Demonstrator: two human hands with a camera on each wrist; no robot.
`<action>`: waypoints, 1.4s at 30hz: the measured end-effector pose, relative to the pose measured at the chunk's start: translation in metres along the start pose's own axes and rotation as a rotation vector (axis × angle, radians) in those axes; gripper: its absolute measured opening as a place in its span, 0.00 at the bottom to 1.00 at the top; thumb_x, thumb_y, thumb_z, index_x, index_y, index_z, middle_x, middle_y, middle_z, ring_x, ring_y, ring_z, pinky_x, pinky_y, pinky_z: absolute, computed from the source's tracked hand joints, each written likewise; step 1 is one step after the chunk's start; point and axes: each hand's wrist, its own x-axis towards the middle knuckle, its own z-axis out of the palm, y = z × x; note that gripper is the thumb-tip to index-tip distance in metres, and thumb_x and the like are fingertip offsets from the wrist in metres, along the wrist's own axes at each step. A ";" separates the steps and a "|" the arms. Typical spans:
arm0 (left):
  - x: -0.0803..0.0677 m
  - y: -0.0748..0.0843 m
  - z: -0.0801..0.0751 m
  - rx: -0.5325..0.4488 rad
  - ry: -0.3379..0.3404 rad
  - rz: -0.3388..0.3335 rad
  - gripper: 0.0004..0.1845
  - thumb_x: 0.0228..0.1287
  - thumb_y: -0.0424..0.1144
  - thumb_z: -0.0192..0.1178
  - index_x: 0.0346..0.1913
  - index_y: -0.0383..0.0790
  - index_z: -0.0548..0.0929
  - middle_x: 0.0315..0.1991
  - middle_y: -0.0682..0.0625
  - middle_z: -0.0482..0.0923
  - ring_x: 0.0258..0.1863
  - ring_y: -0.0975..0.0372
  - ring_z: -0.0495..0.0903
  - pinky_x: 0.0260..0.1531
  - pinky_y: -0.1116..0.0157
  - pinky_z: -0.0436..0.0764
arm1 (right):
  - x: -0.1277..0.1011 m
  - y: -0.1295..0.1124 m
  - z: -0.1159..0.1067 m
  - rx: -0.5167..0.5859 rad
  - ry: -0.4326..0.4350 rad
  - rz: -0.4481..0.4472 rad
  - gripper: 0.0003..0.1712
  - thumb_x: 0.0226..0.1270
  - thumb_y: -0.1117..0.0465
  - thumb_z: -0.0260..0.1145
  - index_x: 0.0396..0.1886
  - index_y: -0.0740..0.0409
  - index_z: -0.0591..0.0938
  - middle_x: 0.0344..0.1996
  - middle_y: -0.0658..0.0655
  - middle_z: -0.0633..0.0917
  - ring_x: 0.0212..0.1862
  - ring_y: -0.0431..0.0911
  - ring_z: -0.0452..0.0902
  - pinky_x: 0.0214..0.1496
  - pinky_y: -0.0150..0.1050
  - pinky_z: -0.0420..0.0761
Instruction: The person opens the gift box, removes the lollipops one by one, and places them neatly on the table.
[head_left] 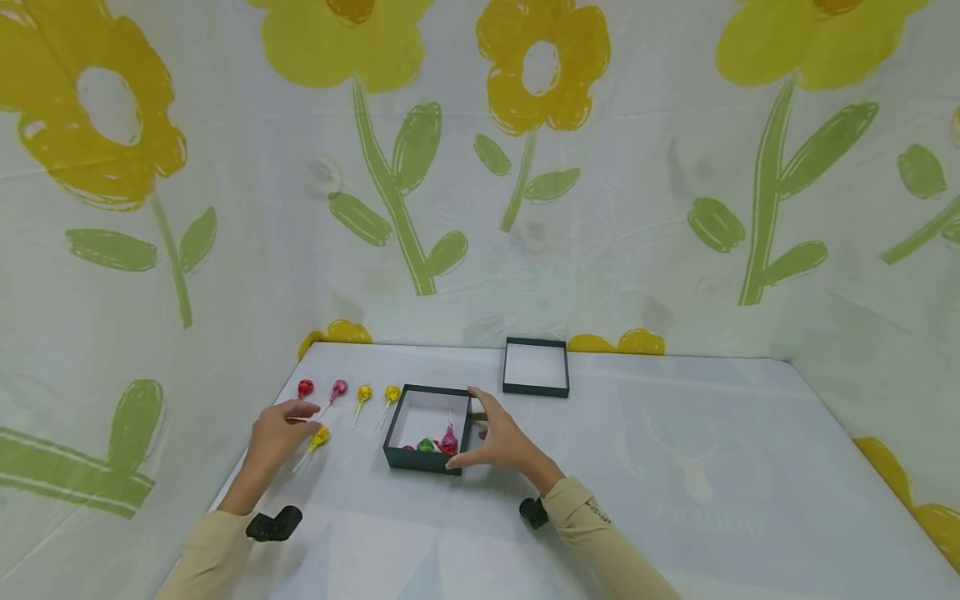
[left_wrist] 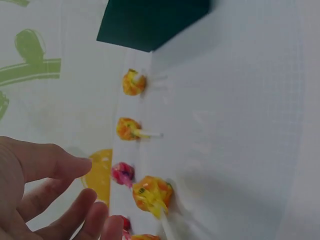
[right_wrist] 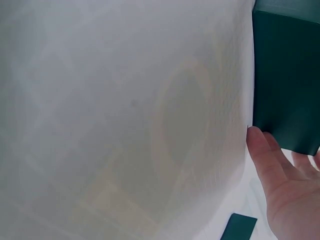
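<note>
My left hand (head_left: pixel 279 432) hovers over the left side of the table, its fingers slightly bent and parted with nothing between them. A yellow lollipop (head_left: pixel 320 437) lies right by its fingertips; the left wrist view shows this yellow lollipop (left_wrist: pixel 152 194) just beyond the fingers. Farther back, a red lollipop (head_left: pixel 305 388), a pink lollipop (head_left: pixel 339 388) and two yellow ones (head_left: pixel 364 392) lie in a row. With thumb and fingers spread across its right side, my right hand (head_left: pixel 504 437) holds a dark green box (head_left: pixel 412 459). Inside the box, a few lollipops (head_left: pixel 448 442) gather along the front wall.
Behind the box to the right, a dark green lid (head_left: pixel 536 389) lies with its white inside facing up. The white table (head_left: pixel 675 467) stretches to the right. A curtain with printed flowers (head_left: pixel 615 208) hangs along the back and sides.
</note>
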 end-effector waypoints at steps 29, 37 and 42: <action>-0.024 0.101 0.005 -0.164 -0.116 0.242 0.13 0.60 0.43 0.65 0.47 0.44 0.82 0.42 0.48 0.81 0.41 0.57 0.78 0.31 0.62 0.81 | 0.000 0.001 0.000 -0.001 -0.004 0.004 0.68 0.35 0.43 0.81 0.74 0.48 0.51 0.71 0.51 0.57 0.61 0.52 0.68 0.55 0.47 0.76; -0.056 0.163 -0.010 -0.110 -0.190 0.329 0.11 0.58 0.31 0.64 0.45 0.35 0.82 0.42 0.41 0.81 0.42 0.52 0.79 0.39 0.59 0.82 | -0.001 -0.001 0.000 0.004 -0.003 0.001 0.67 0.36 0.44 0.81 0.74 0.47 0.52 0.71 0.51 0.56 0.61 0.52 0.68 0.55 0.47 0.76; -0.054 0.169 -0.001 -0.059 -0.222 0.459 0.11 0.55 0.33 0.66 0.43 0.40 0.83 0.40 0.47 0.82 0.41 0.54 0.78 0.39 0.59 0.82 | -0.001 0.000 0.000 0.002 -0.001 0.002 0.67 0.36 0.45 0.81 0.74 0.48 0.52 0.71 0.51 0.57 0.61 0.52 0.68 0.56 0.47 0.76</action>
